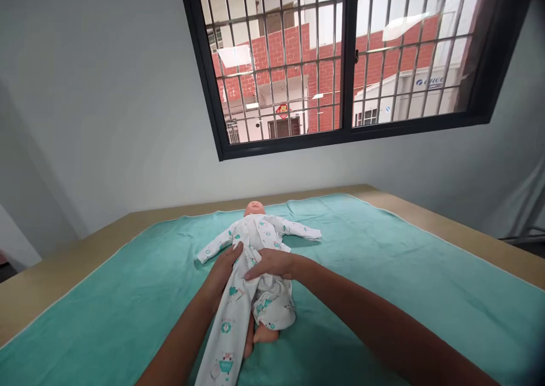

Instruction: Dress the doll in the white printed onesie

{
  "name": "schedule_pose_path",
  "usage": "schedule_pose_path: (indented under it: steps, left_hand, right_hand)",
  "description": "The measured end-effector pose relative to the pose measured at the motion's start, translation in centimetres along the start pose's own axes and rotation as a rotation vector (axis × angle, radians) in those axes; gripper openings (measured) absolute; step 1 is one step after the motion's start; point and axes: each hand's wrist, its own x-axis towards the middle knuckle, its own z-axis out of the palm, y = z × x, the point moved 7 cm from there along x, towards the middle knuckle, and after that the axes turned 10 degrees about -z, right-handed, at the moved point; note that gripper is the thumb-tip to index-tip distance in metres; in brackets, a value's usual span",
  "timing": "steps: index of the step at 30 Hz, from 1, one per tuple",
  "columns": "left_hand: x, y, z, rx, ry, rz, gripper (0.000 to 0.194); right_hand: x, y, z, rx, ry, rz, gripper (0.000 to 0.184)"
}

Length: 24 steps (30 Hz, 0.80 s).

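Grips white printed trousers [230, 318] over the hips of the doll [255, 208] with both hands, with the doll laid on its back on a green cloth [140, 286], head toward the wall [119, 91]. Has the left hand [225, 267] closed on the fabric at the left of the doll's hips, thumb uppermost. Has the right hand [275, 263] reaching in from the right of the doll, thumb pressed on the bunched fabric, gripping too; cannot tell the exact position of the covered fingertips. Shows one trouser leg stretched long past the doll's feet, the other gathered around the doll's leg with a bare foot [267, 334] out of the cuff. Shows a matching shirt [258, 234] on the doll's torso, sleeves spread to both sides. Shows a wooden table [85, 255] beneath the doll's cloth and, above and beyond the doll's head, a barred window [348, 62] in a black frame.
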Motion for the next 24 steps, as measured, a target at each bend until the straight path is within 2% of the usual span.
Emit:
schedule_pose_path:
  steps: [3,6,8,10,13,15,17,19,21,23,24]
  left_hand:
    - [0.4,-0.2,-1.0,0.06,0.0,-0.009,0.05]
    - [0.6,-0.8,-1.5,0.27,-0.136,-0.074,0.054]
    - [0.5,-1.4,-1.4,0.432,-0.234,-0.122,0.057]
    - [0.7,-1.9,-1.6,0.459,-0.263,-0.16,0.051]
    - [1.4,-2.9,-2.2,0.218,-0.212,-0.16,0.047]
    - [2.2,-3.8,-3.0,0.052,-0.168,-0.12,0.053]
    - [3.2,-4.9,-4.4,0.005,-0.116,-0.093,0.058]
    - [4.4,-5.8,-6.5,0.077,-0.026,-0.081,0.064]
    - [5.3,-6.2,-9.0,0.203,0.104,-0.065,0.068]
    - [5.9,-5.8,-10.9,0.333,0.187,-0.049,0.067]
    - [6.3,-5.4,-11.2,0.388,0.193,-0.027,0.066]
  right_hand:
    - [0.1,0.3,-0.5,0.161,0.086,-0.063,0.031]
    - [-0.2,0.5,-0.9,0.304,0.126,-0.16,0.031]
    - [-0.5,0.6,-1.3,0.313,0.161,-0.198,0.03]
    - [-0.7,0.5,-1.6,0.246,0.191,-0.198,0.028]
    - [-0.8,-0.3,-1.8,0.028,0.198,-0.183,0.029]
    - [-0.5,-1.0,-1.3,-0.092,0.095,-0.14,0.034]
    - [-0.2,-1.0,-0.8,-0.196,-0.057,-0.042,0.039]
    - [0.1,-0.6,-1.1,-0.314,-0.145,0.057,0.04]
    - [0.5,0.4,-1.9,-0.37,-0.172,0.113,0.037]
    - [1.1,1.9,-2.7,-0.302,-0.136,0.113,0.038]
    - [1.5,2.8,-3.2,-0.244,-0.094,0.097,0.04]
